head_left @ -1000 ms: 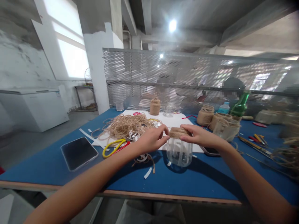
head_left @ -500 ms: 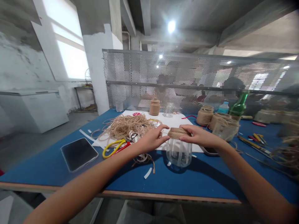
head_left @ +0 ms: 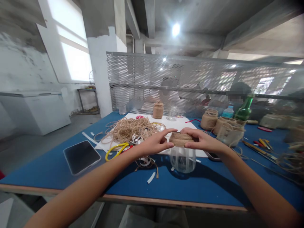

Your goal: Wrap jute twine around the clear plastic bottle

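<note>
A clear glass jar [head_left: 182, 160] stands upside down on the blue table [head_left: 204, 186], with white tape strips down its sides. Brown twine is wound round its upper end [head_left: 180, 139]. My right hand [head_left: 201, 141] grips that twine-wrapped end, fingers curled over it. My left hand [head_left: 155, 144] pinches at the left side of the wrapped band, index finger stretched across the top. A loose pile of twine [head_left: 129, 128] lies behind my left hand.
A dark tablet [head_left: 81, 153] lies at the left. Yellow-handled scissors [head_left: 116, 148] rest by the twine pile. Twine-covered jars [head_left: 209, 118] and a green bottle [head_left: 244, 109] stand at the right, tools [head_left: 258, 147] beyond. A perforated metal screen [head_left: 190, 82] backs the table, people behind it.
My left hand has closed in on the wrapped band, its index finger now reaching over the top. The jar and my right hand have hardly shifted.
</note>
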